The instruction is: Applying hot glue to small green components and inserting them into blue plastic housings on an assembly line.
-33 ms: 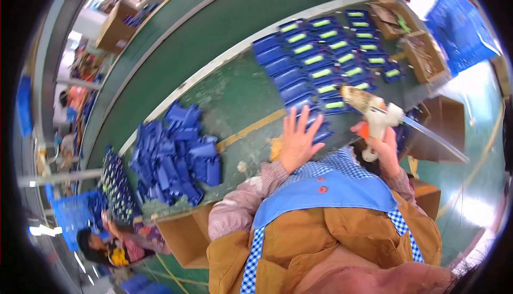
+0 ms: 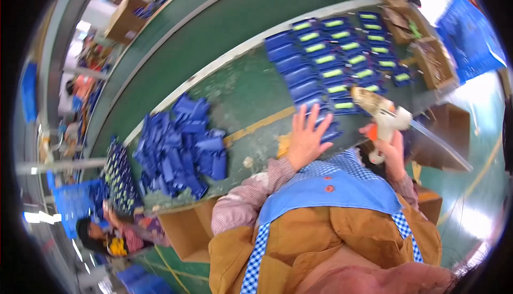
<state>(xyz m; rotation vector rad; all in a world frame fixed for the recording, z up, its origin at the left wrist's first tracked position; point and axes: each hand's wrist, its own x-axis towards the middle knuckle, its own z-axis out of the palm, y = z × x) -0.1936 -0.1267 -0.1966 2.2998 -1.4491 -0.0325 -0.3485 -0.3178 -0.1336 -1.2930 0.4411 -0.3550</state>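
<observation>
My right hand [image 2: 394,149] grips a white hot glue gun [image 2: 386,122] with an orange trigger. Its brown-stained nozzle points up and left over the nearest parts, and a clear glue stick [image 2: 441,145] sticks out of the back. Fingers spread, my left hand [image 2: 306,143] rests at the near end of a column of plain blue plastic parts [image 2: 300,75]; whether it presses on one I cannot tell. To the right of that column lie several rows of blue parts, each bearing a pale green cylinder [image 2: 332,73].
A loose heap of blue parts [image 2: 179,150] lies left on the green table. Cardboard boxes stand at the near left [image 2: 187,232] and right [image 2: 446,131]. Small cardboard trays [image 2: 435,64] and a blue crate [image 2: 470,37] are far right. Another person [image 2: 115,232] sits at the lower left.
The scene has shifted slightly to the right in the picture. Against the parts, both hands and the glue gun keep almost the same places.
</observation>
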